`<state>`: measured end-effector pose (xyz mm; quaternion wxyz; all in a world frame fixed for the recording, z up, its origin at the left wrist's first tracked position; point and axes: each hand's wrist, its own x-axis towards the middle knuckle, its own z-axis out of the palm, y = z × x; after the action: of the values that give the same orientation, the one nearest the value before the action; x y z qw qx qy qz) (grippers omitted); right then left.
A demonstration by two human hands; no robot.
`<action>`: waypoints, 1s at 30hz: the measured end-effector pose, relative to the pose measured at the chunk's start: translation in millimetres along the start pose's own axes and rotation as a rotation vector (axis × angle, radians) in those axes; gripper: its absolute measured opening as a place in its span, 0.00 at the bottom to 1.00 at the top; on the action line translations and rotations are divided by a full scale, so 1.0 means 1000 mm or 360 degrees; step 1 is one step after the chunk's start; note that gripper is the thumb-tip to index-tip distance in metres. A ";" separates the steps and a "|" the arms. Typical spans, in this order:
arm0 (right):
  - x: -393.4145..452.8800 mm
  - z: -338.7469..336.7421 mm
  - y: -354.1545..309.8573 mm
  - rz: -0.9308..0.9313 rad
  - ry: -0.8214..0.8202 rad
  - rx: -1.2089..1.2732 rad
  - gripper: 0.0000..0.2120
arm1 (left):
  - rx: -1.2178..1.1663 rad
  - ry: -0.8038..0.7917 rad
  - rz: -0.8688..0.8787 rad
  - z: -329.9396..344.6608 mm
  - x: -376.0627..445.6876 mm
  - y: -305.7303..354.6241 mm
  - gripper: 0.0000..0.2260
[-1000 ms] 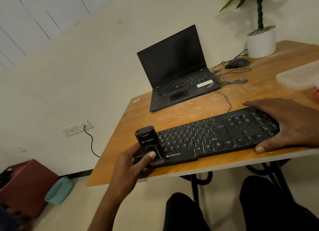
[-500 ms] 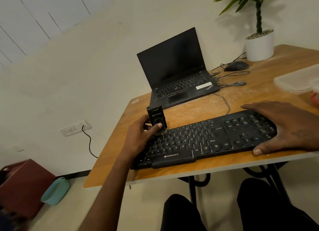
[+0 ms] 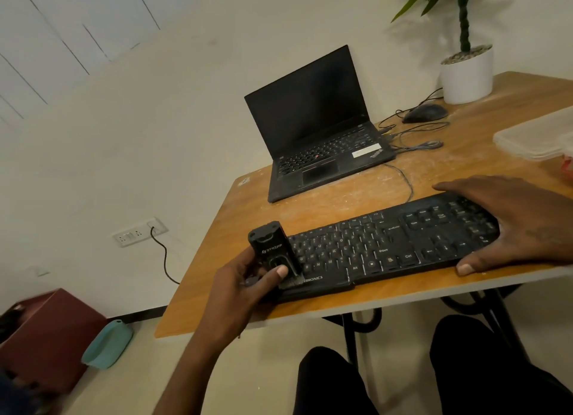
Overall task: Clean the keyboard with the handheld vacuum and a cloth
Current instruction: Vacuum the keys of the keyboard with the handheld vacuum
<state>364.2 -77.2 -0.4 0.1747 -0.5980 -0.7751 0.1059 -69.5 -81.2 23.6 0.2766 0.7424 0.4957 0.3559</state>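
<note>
Now left hand grips handheld vacuum at keyboard left end; right hand flat on right end.

Black keyboard lies flat along the bench's near edge, keys up. Small black handheld vacuum stands nearly upright, nozzle down on the keyboard's left end.

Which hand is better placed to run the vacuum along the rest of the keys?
Left. The left hand already grips the handheld vacuum, nozzle down on the keyboard's left end. The right hand lies flat on its right end, steadying it.
</note>
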 end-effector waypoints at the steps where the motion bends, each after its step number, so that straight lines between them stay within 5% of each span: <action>1: 0.000 0.000 0.001 0.0007 0.0002 0.0001 0.58 | 0.0033 -0.0013 0.0008 0.002 0.006 0.001 0.17; 10: -0.003 -0.002 -0.001 0.0033 -0.0015 0.0023 0.58 | 0.0226 0.0029 -0.0046 0.010 0.093 -0.012 0.15; 22: -0.004 -0.003 -0.006 -0.0001 -0.0012 0.0066 0.64 | -0.0055 -0.0015 -0.0018 0.000 -0.013 0.004 0.19; 30: -0.005 -0.004 -0.007 0.0012 0.0001 0.0048 0.63 | 0.0089 -0.0030 0.0047 0.014 0.045 0.003 0.15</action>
<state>360.8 -83.7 5.7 0.1835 -0.5981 -0.7711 0.1179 -44.9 -40.9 28.8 0.2550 0.7604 0.4919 0.3388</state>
